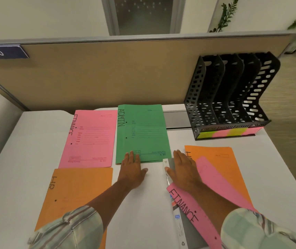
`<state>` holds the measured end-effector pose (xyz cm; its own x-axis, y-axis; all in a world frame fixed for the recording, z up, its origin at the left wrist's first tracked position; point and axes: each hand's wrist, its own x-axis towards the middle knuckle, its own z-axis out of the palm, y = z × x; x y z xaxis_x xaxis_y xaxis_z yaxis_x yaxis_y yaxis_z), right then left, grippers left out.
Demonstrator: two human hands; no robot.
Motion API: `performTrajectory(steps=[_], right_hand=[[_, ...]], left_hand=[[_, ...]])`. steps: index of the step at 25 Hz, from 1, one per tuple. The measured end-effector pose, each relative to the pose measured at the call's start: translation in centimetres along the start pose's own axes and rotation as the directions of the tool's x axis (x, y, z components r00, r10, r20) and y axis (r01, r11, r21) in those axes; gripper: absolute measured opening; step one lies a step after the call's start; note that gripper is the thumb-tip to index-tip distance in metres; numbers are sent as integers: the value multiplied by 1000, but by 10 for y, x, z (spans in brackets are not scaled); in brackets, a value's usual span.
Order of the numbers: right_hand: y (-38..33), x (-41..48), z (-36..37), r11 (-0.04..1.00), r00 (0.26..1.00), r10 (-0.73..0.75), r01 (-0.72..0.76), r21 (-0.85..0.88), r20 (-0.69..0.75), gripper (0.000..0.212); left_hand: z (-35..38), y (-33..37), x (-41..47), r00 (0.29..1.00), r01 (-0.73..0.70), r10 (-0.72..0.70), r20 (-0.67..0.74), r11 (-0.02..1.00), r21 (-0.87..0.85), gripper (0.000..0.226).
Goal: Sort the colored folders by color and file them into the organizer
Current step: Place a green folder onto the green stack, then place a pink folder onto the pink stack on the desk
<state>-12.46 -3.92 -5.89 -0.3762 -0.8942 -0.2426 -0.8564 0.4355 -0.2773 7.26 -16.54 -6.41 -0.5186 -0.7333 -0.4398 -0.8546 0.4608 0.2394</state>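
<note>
Sorting is under way: both the left hand (133,169) and right hand (183,169) lie flat and open, holding nothing, at the near edge of the green paper "ADMIN" folder (143,133). Pink and orange folders lie either side of it; the empty black perforated plastic organizer (231,94) stands beyond, to its right. Next, I judge, grip that folder's near edge.

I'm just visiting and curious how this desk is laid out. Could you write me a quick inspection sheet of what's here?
Surface: white desk, folders spread flat across it.
Job's things: pink FINANCE folder and green ADMIN folder side by side; orange HR folder at the near left; a second orange folder at right, with a second pink FINANCE folder on it; black organizer, slots empty, coloured labels along its base.
Clutter: grey binder partly under the right-hand pink folder.
Grippers: left hand flat, fingertips on the green folder; right hand flat on the binder.
Cables: nothing seen.
Surroundings: tan partition, plant behind.
</note>
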Motion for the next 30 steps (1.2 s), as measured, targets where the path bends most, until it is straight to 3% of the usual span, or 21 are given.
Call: performTrajectory(steps=[3,9,16,25,30], right_hand=[[15,-29,0,999,1000,17,-17,30,-4,83],[52,-87,7,997,998,63,-65,49,29,84],[100,-152,24,995,993,88,-91,46,74,81],[127,-189,39,999,987,29,-35,36,157,77],[129,-190,43,996,986,14,-28,83,166,70]], left_hand=[[10,20,-24,1000,-17,17,-5,999,-44,80],[46,55,-70,999,-8,19,37,958,-287,67],[85,98,-107,992,121,-120,40,809,-574,47],[95,141,-138,985,98,-168,-47,756,-647,20],[102,174,-163,974,127,-207,-89,829,-545,27]])
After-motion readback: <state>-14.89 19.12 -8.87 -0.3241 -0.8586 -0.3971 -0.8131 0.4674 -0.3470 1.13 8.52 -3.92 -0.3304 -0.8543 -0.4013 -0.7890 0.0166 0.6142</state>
